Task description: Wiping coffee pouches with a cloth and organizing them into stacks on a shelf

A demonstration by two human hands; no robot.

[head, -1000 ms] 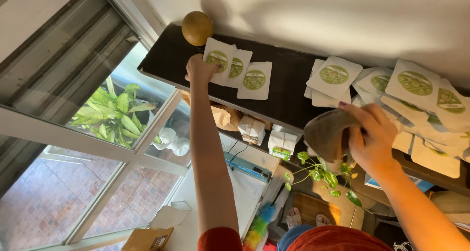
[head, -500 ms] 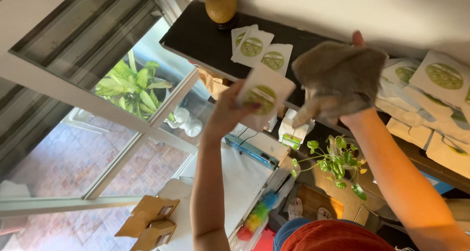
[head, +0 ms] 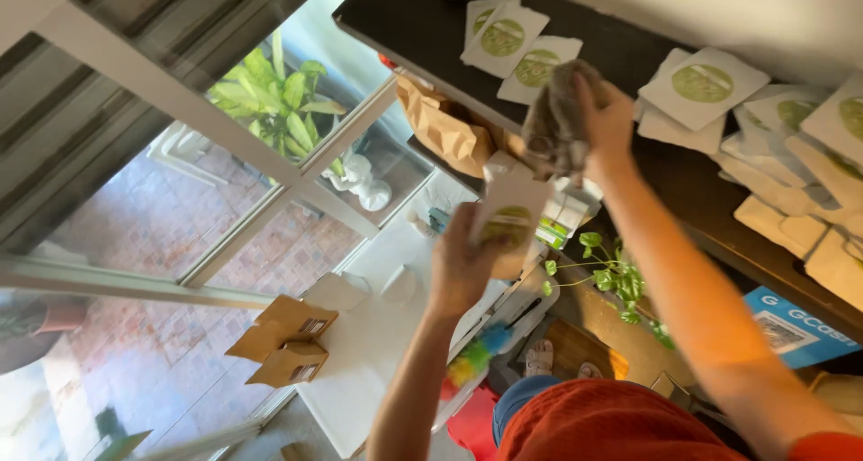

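Pouch (head: 509, 220) clamped in your left hand (head: 460, 261), off shelf (head: 422, 30) — right hand (head: 604, 119) grips grey cloth (head: 556, 124) on shelf edge; other pouches (head: 719, 93) remain there, seemingly unwiped.

A large window (head: 180, 128) with pale frames fills the left, sunlight falling on a leafy green plant (head: 274, 97) and reddish paving tiles (head: 135, 335) outside. A dark shelf (head: 422, 30) runs along the far white wall (head: 719, 12) at right. Below stands a white table (head: 378, 335), with a trailing potted vine (head: 616, 286) nearby.
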